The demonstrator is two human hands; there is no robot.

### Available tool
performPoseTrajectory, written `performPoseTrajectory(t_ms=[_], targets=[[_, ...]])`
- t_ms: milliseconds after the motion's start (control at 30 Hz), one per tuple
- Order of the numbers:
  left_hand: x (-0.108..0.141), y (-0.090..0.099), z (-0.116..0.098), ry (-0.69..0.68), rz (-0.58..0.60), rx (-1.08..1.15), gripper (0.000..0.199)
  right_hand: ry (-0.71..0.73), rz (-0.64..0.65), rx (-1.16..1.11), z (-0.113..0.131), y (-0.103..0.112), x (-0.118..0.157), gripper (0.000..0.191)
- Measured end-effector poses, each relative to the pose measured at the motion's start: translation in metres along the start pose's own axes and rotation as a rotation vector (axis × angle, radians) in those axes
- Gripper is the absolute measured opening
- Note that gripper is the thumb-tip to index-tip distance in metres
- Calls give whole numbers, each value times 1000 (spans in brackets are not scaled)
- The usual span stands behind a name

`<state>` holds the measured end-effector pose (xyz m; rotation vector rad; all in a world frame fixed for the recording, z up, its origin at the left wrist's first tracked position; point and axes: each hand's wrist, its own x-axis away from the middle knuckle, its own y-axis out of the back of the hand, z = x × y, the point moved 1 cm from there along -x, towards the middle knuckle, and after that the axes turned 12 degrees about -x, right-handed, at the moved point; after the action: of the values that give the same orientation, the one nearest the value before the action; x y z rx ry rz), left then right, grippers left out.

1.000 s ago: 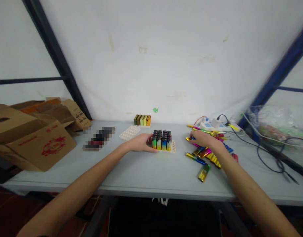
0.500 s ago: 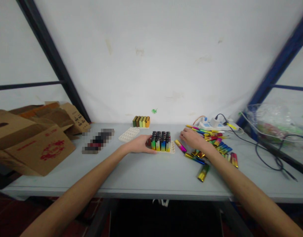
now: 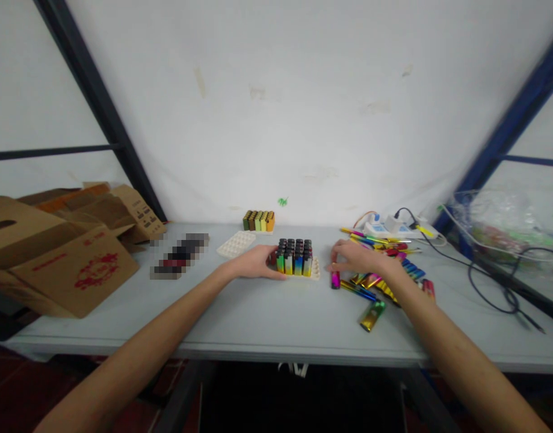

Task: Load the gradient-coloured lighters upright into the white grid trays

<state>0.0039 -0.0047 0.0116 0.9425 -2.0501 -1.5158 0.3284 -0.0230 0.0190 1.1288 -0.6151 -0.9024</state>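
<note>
Black-topped lighters point(image 3: 295, 260) with shiny green, yellow and blue bodies stand upright in rows in a white tray point(image 3: 316, 269). My left hand point(image 3: 257, 262) grips the left end of this block, thumb in front and fingers behind. To the right of the tray, my right hand point(image 3: 352, 256) has its fingertips closed on the upper end of a magenta lighter point(image 3: 335, 280), whose lower end points toward me. Close by, more metallic-coloured lighters point(image 3: 387, 293) lie in a loose pile, partly hidden under my right forearm. One green-gold lighter point(image 3: 372, 316) lies nearer the front edge.
An unfilled white tray point(image 3: 235, 243) lies left of the block. Behind stands a filled set of green, brown and orange lighters point(image 3: 259, 221). Cardboard boxes point(image 3: 77, 264) sit at left beside a pixelated patch. A power strip point(image 3: 389, 228) and black cable point(image 3: 468, 279) are at right.
My right hand has closed on the magenta lighter, which has turned from slanted to nearly pointing straight at me. My left hand stays at the block of lighters.
</note>
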Motion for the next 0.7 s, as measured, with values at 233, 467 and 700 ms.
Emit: performPoseTrajectory(t_ms=[233, 467, 700], targets=[[1, 1, -2, 3, -12, 10, 65, -39, -185, 83, 3, 8, 2, 29], [0, -1, 1, -10, -30, 54, 66, 142, 133, -104, 12, 13, 12, 34], [0, -1, 1, -18, -30, 52, 66, 133, 158, -199, 29, 11, 9, 27]])
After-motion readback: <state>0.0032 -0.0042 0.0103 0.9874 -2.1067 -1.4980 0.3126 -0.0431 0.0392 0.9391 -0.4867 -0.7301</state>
